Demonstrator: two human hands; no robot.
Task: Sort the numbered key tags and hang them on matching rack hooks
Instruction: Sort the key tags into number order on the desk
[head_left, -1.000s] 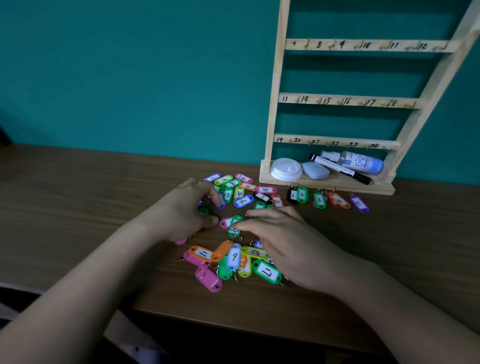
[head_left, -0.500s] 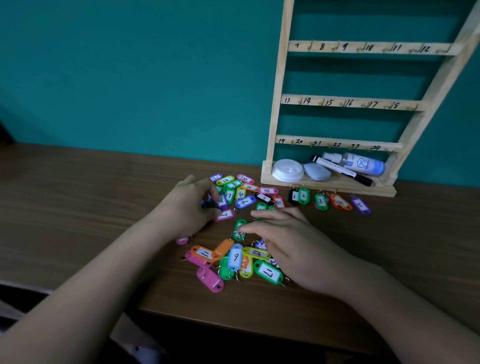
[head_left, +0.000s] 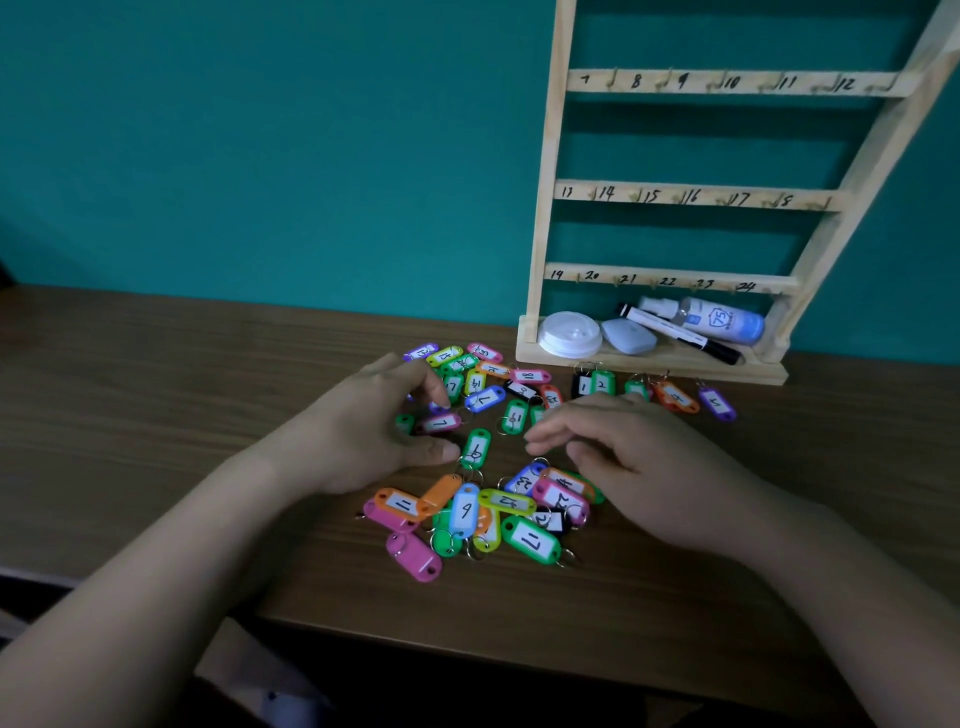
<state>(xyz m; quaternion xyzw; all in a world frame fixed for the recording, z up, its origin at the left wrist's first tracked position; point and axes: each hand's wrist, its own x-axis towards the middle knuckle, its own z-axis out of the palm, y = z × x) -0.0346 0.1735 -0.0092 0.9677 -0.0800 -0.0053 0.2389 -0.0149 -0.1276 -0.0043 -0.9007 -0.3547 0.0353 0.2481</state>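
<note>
A heap of coloured numbered key tags (head_left: 488, 467) lies on the wooden table (head_left: 156, 415). A short row of tags numbered 1 to 5 (head_left: 675, 396) sits in front of the wooden hook rack (head_left: 701, 195), whose hooks are bare. My left hand (head_left: 374, 431) hovers over the left of the heap, fingers loosely curved, its thumb beside a green tag (head_left: 477, 448) and a pink tag 7 (head_left: 440, 422) under its fingers. My right hand (head_left: 639, 462) is raised just above the heap's right side, fingers relaxed, holding nothing.
The rack's base shelf holds a white lid (head_left: 569, 332), a pale oval case (head_left: 628, 336), a black marker (head_left: 680, 332) and a small spray bottle (head_left: 722, 319). The teal wall (head_left: 260, 156) is right behind. The table's front edge runs close under my forearms.
My right hand has lifted off the tags and drawn slightly right, uncovering the pink, blue and orange tags beneath it. My left hand stayed put over the pile's left side.
</note>
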